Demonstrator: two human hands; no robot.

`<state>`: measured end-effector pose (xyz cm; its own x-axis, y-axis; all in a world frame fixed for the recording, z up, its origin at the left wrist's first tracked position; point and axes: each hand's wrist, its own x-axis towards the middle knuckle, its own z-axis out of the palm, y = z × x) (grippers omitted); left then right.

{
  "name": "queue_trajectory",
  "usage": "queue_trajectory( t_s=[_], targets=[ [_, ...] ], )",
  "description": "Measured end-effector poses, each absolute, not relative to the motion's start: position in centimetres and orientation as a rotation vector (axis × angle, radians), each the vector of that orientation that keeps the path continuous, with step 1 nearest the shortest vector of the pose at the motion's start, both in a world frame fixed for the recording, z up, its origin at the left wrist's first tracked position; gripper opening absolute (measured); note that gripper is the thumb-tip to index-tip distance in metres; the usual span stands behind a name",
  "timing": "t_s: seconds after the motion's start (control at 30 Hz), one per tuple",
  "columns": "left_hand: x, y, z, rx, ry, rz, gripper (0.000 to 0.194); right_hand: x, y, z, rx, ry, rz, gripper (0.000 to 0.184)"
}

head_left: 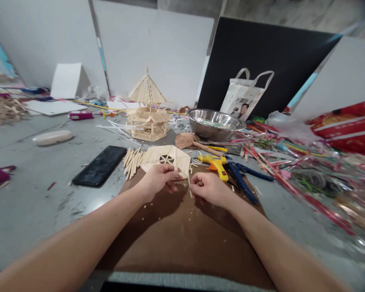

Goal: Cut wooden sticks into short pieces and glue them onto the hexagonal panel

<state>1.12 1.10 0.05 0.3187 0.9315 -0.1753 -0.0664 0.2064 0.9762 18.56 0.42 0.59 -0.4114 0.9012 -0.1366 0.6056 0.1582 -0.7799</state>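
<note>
My right hand [211, 188] pinches a thin wooden stick [189, 184], which stands nearly upright between thumb and fingertips. My left hand [161, 180] is closed at the thumb and forefinger around the lower end of another pale stick [175, 156]. Just beyond the hands lies a flat, many-sided panel of glued sticks [152, 156], with an opening and crossing spokes at its middle; the left hand overlaps its near edge. Loose short sticks [132, 162] are piled at its left. A yellow glue gun [215, 162] rests beside the right hand, near blue-handled pliers [241, 182].
A brown board [170, 243] lies under the hands. A black phone [100, 166] is at left. Behind stand a stick-built pavilion model [147, 117] and a steel bowl [214, 125]. Plastic strips and scraps [292, 162] crowd the right side. A white bag [240, 99] leans behind.
</note>
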Motion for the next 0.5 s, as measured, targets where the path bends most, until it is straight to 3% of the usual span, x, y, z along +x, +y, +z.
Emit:
queue_trajectory(
  t_s=[0.1, 0.2, 0.4, 0.5],
  targets=[
    [1.3, 1.0, 0.0, 1.120, 0.962, 0.872, 0.020, 18.3, 0.4, 0.3, -1.447, -2.092, 1.201, 0.013],
    [1.2, 1.1, 0.0, 1.130, 0.982, 0.933, 0.019, 18.3, 0.3, 0.8, -1.470, -2.306, 1.053, 0.017],
    [0.9, 1.4, -0.2, 1.131, 0.986, 0.944, 0.017, 20.4, 1.7, 1.9, -1.851, -2.144, -0.017, 0.030],
    [0.9, 1.4, -0.3, 1.125, 0.973, 0.939, 0.016, 22.3, 3.0, 1.6, -2.104, -1.985, -0.331, 0.034]
  ],
)
